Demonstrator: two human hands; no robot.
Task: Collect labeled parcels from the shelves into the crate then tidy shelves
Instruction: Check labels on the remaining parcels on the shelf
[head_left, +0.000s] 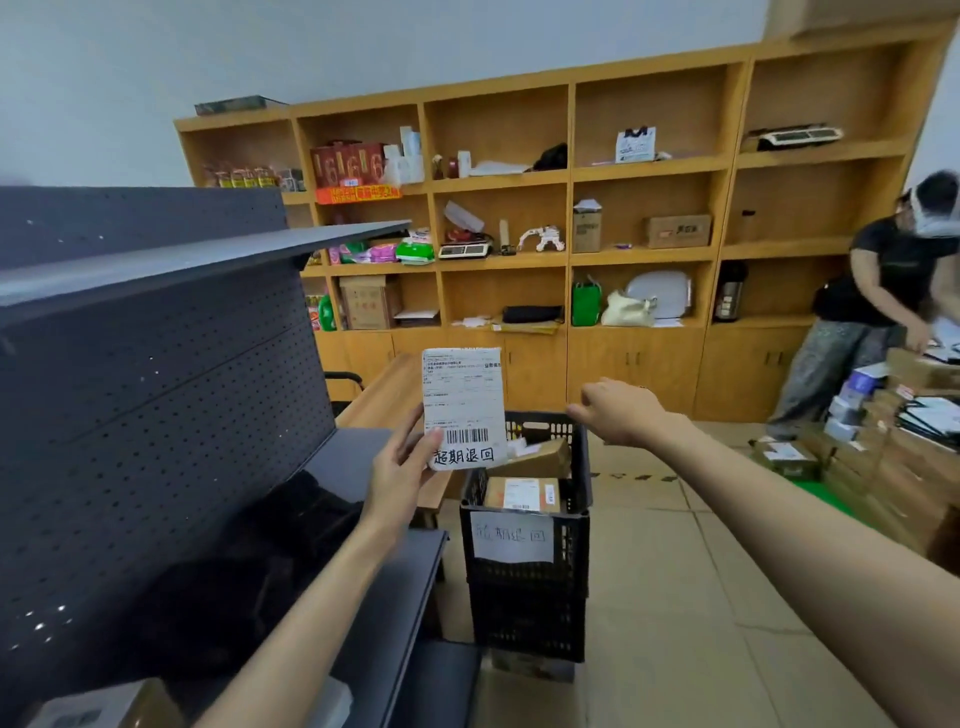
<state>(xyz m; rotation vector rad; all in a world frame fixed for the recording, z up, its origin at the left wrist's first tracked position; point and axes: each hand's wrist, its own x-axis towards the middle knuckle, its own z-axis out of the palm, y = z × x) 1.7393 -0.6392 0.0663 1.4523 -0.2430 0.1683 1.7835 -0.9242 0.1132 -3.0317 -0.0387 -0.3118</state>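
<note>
Head view shows the left hand (402, 462) holding a flat white parcel (464, 408) upright by its lower left corner, thumb across the front near the barcode, with handwritten characters on the label's bottom edge. The parcel hangs above and just left of the black crate (524, 540), whose front carries a paper sign (511, 538) with similar handwriting. Two cardboard boxes (522, 493) already lie inside the crate. The right hand (618, 410) reaches forward over the crate's far right corner, fingers loosely curled and gripping nothing.

The step in hand looks like the collecting one: a labelled parcel is on its way to the crate. The next move probably calls for carrying the parcel a little to the right and lowering it, tipping it flat so it settles on the boxes rather than catching the rim.

The crate stands on another dark crate (527, 618), so its rim sits high, close under the parcel. To the left, the dark metal shelves (156, 364) jut out, and their lower ledge ends beside the crate's left wall, leaving little room on that side. A wooden desk (387, 395) stands behind the parcel. The floor to the right is open, though stacked boxes (893, 457) and another person (872, 306) occupy the far right.
</note>
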